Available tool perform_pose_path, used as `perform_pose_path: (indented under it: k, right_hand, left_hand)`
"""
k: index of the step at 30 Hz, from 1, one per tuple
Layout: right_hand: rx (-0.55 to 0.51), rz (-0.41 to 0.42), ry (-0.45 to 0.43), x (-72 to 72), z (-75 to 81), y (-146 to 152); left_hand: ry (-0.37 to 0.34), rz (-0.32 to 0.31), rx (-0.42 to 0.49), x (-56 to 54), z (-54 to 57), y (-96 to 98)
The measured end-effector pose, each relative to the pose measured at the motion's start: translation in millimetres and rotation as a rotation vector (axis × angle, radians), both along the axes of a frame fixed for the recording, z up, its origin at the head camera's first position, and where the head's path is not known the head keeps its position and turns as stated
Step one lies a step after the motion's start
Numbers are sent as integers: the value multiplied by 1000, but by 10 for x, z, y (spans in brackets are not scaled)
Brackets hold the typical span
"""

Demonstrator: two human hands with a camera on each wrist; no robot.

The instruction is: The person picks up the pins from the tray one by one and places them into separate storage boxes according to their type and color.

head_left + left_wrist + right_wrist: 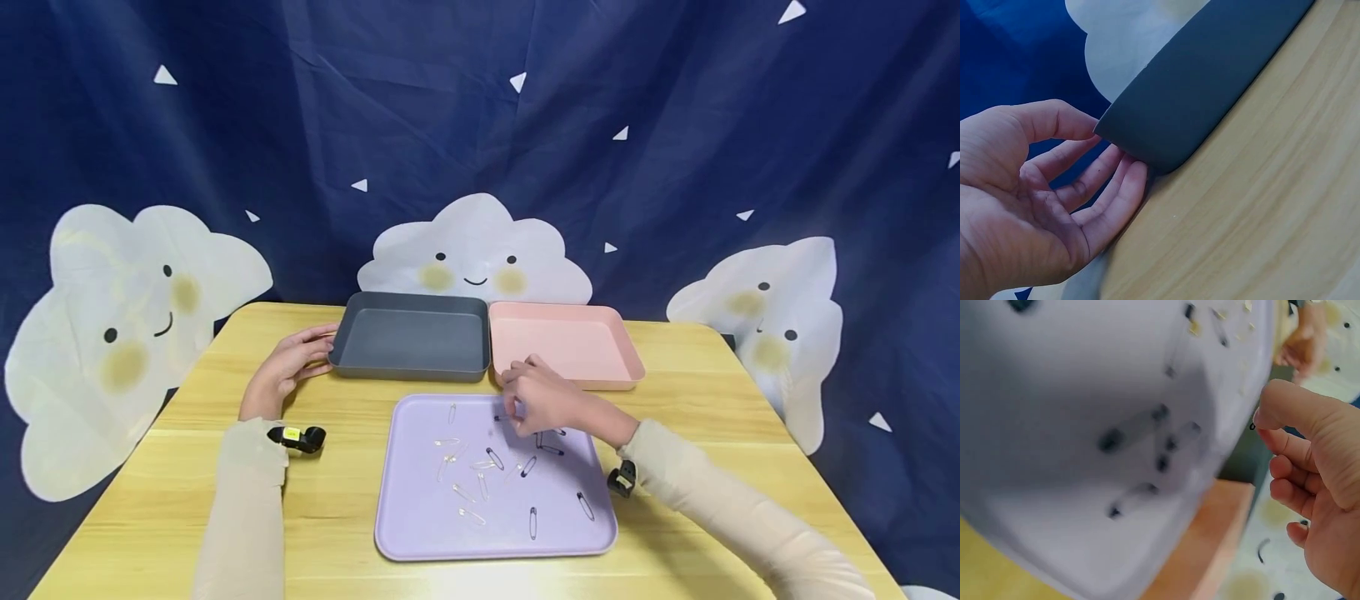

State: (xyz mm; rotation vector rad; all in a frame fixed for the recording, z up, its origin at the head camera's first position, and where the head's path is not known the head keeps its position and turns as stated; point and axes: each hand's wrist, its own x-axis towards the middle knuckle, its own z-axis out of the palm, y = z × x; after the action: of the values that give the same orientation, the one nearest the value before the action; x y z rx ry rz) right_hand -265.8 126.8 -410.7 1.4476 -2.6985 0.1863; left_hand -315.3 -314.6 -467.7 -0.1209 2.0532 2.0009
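Beige sleeves [243, 508] sit nearest us, then lilac tray [408, 525] with gold pins [463, 493] and black pins [495, 458], our right hand [542, 396] pinching a mostly hidden black pin [1252, 426] over its far side, our left hand [288, 362] touching dark grey tray [420, 337], fingers relaxed, pink tray [570, 342] alongside.

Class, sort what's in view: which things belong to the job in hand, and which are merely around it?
In the job, it seems:
black safety pins
gold safety pins
lilac tray
grey tray, touched by the left hand
pink tray

Just around:
curtain
wooden table
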Motion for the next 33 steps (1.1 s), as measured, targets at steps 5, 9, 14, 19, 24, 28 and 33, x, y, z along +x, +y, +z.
perform_pose_path:
  k: [5,9,14,19,24,28,33]
  right_hand:
    - [-66,-38,49,-191,225,-33]
    - [-129,-67,80,-364,385,-102]
    - [-141,-114,89,-598,474,-219]
    - [-127,-144,76,-795,425,-345]
    - [-125,-187,49,-946,313,-438]
    - [-128,-218,63,-1045,222,-509]
    - [-122,-238,72,-1143,124,-597]
  left_hand:
    - [1,0,13,20,39,25]
    - [3,1,32,9,39,25]
    - [5,1,23,-2,26,30]
    - [16,1,23,10,30,27]
    - [19,-3,17,8,17,12]
    - [11,0,1,2,0,6]
    - [10,1,-27,3,-7,10]
